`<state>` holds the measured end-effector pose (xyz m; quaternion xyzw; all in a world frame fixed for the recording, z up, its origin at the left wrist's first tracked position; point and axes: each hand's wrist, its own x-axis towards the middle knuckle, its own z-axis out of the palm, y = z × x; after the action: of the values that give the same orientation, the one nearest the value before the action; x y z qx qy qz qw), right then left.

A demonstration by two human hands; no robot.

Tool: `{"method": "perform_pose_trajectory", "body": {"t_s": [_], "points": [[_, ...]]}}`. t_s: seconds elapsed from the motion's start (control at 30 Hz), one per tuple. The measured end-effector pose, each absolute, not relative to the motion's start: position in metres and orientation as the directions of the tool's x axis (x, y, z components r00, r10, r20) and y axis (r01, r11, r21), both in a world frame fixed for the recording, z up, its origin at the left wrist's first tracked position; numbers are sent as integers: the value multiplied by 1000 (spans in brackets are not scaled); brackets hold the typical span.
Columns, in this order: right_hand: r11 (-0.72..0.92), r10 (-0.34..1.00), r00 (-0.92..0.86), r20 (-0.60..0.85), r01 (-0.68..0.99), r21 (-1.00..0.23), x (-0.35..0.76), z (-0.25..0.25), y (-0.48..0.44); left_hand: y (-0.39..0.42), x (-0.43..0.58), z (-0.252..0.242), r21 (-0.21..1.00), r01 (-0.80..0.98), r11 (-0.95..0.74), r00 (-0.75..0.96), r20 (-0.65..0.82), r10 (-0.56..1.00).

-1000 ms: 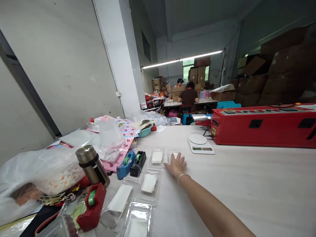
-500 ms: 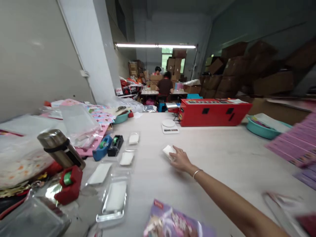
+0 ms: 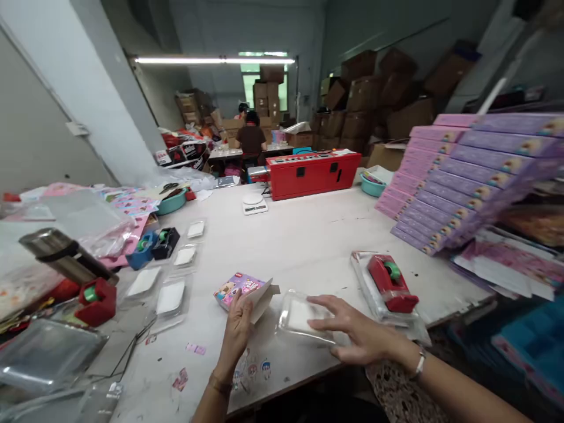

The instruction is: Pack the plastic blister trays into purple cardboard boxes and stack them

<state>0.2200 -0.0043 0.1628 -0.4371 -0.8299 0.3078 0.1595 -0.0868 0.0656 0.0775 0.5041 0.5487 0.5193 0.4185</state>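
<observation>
My left hand point(image 3: 239, 323) is closed round a small purple printed box point(image 3: 229, 288), with a pale end flap standing open on its right side. Just right of the box, a clear plastic tray point(image 3: 284, 320) holds a white stack point(image 3: 298, 315). My right hand point(image 3: 352, 329) grips the tray from its right side, fingers over the top and thumb at the near edge. Whether the tray rests on the table is unclear. More trays with white stacks point(image 3: 170, 298) stand to the left.
A red tape dispenser point(image 3: 388, 279) lies on plastic packs at right. Tall piles of purple boxes point(image 3: 467, 182) rise behind it. A white scale point(image 3: 254, 205) and a red machine point(image 3: 312, 176) stand farther back. A metal flask point(image 3: 66, 255) and more tape dispensers point(image 3: 97, 299) are at left.
My right hand has come back from a white stack far out on the table to the tray near me. My left hand has entered view holding the purple box. The view has swung right.
</observation>
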Motion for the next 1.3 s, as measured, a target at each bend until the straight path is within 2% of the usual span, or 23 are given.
{"method": "perform_pose_trajectory", "body": {"t_s": [0.1,0.23,0.33,0.47,0.57,0.7,0.87,0.93,1.0,1.07,1.17,1.23,1.3], "points": [[529,767,-633,104,533,-660,205,153,0,67,-81,78,982,187,-19,-52,29,998],[609,722,-671,170,499,-616,200,140,10,62,-87,80,968,252,-13,76,-7,997],[629,731,-657,184,542,-558,198,132,8,51,-89,77,938,336,-85,162,32,986],[608,774,-619,133,668,-429,183,116,-3,26,-71,57,834,495,-243,284,108,953],[555,822,-556,121,738,-384,167,95,-8,5,-49,38,748,601,-283,289,127,949],[512,854,-489,178,728,-455,157,70,-12,-6,-35,23,698,658,-283,219,182,959],[464,882,-419,218,683,-564,165,54,-16,3,-44,15,688,676,-263,275,96,957],[465,885,-366,288,669,-580,167,42,-19,4,-45,13,687,677,-262,274,96,957],[443,886,-212,413,652,-615,163,27,-22,1,-41,15,697,668,-260,241,128,962],[377,868,44,494,591,-713,149,11,-22,-3,-33,18,726,646,-236,192,144,971],[261,856,325,402,401,-878,114,3,-10,-6,-20,30,811,556,-182,182,95,979],[229,871,363,332,296,-927,90,15,5,-5,-18,46,874,472,-116,150,50,987],[270,885,321,337,233,-934,77,41,20,-1,-23,70,933,359,-21,67,-3,998]]}}
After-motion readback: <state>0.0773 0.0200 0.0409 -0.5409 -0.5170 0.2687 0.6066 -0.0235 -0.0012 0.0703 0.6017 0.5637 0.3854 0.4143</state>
